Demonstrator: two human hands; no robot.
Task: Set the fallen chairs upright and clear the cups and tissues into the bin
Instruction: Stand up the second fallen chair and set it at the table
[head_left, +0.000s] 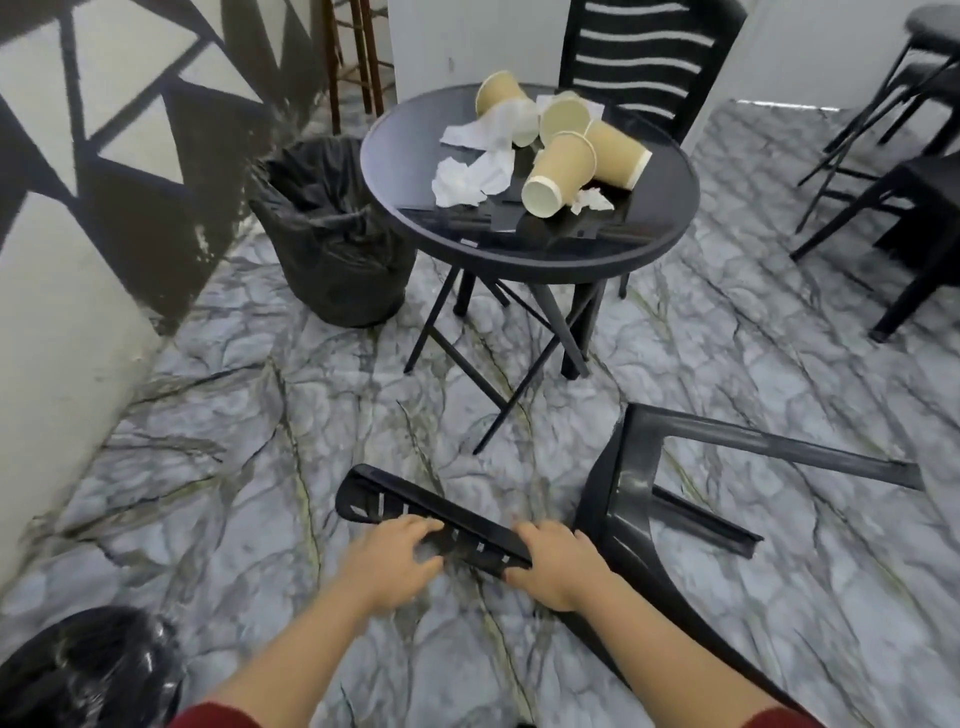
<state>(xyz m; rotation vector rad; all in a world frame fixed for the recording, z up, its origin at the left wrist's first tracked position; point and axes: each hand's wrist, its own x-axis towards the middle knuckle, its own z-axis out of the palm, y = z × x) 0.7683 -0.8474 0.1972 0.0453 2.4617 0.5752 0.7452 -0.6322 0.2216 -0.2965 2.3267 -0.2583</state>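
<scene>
If the chair (613, 519) is swung up carelessly, its legs could be knocked against the table (530, 260), and the cups (563, 156) and tissues (472, 176) could be spilled. The backrest is clasped by the left hand (395, 558) and the right hand (558, 564). The chair, black slatted plastic, is seen on its side on the floor, just before the table.

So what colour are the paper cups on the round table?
Tan paper cups with cream-white insides and rims, seen in the head view.
</scene>
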